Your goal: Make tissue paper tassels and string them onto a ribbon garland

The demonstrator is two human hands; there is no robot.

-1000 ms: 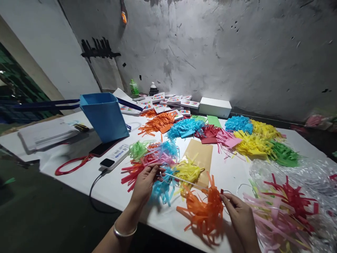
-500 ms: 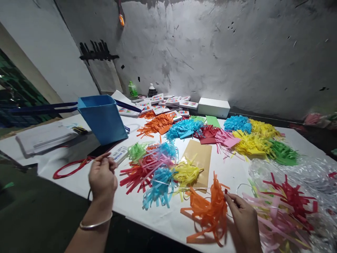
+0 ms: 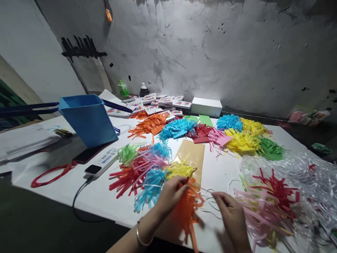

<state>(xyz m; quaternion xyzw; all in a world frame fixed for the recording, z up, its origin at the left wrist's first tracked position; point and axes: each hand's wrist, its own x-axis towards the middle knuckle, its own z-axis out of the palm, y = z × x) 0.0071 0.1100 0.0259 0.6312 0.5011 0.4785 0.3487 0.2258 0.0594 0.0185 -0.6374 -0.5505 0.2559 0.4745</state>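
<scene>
My left hand (image 3: pixel 170 197), with a silver bangle at the wrist, is closed at the top of an orange paper tassel (image 3: pixel 187 214), whose strips hang over the table's front part. A thin pale string (image 3: pixel 204 189) runs from there to my right hand (image 3: pixel 231 218), which pinches it between thumb and fingers. Loose loops of the string lie between the hands. Just beyond my left hand sit a yellow tassel (image 3: pixel 181 168), a light blue tassel (image 3: pixel 150 186) and a red tassel (image 3: pixel 126 179). Right of my right hand lies a pink tassel (image 3: pixel 263 211).
A blue tapered container (image 3: pixel 89 121) stands at the left, near a white charging device (image 3: pixel 101 163) with a black cable. Fringed paper bundles (image 3: pixel 242 140), small boxes (image 3: pixel 155 105) and a white box (image 3: pixel 206 107) line the back. Clear plastic strands (image 3: pixel 316 182) heap at the right.
My left hand has moved right, from beside the white device to the orange tassel. My right hand has shifted slightly left and now holds string. The view has turned slightly right.
</scene>
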